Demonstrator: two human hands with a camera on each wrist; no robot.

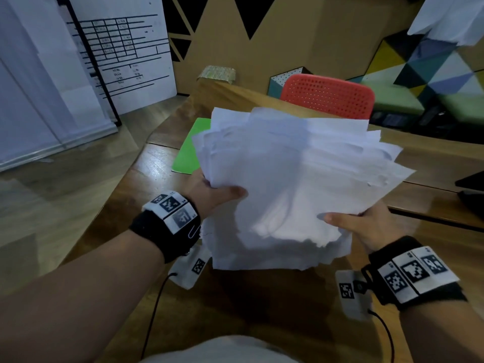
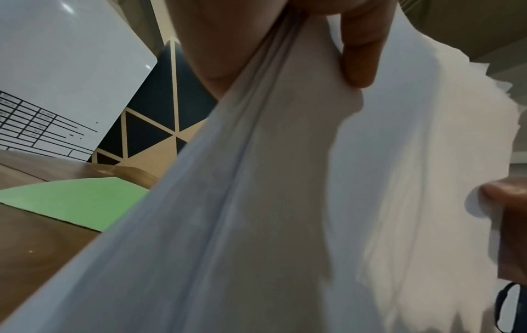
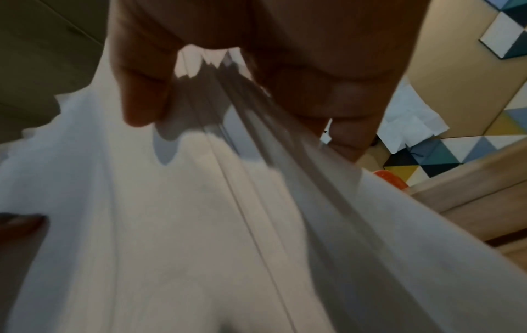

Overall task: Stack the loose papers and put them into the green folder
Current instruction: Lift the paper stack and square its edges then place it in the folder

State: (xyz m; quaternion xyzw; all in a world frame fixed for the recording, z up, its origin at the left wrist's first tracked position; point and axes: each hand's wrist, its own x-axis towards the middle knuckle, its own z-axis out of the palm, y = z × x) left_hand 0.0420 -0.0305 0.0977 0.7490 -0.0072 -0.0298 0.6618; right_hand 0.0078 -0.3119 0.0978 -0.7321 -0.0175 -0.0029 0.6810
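While the green folder (image 1: 190, 150) lay flat on the wooden table (image 1: 146, 169), partly hidden behind the sheets, both hands held the uneven stack of papers (image 1: 293, 184) above it; the left hand (image 1: 209, 191) pinched the left edge, thumb on top; the right hand (image 1: 372, 226) pinched the near right corner likewise; a red chair (image 1: 328, 96) stood beyond.

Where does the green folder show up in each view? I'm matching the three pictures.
Head: the green folder lies flat on the table, left of centre, partly hidden behind the paper stack.
Left wrist: lower left, beside the stack's edge.
Right wrist: not in it.
Shared landmark: the paper stack, which both hands grip, fills all three views.
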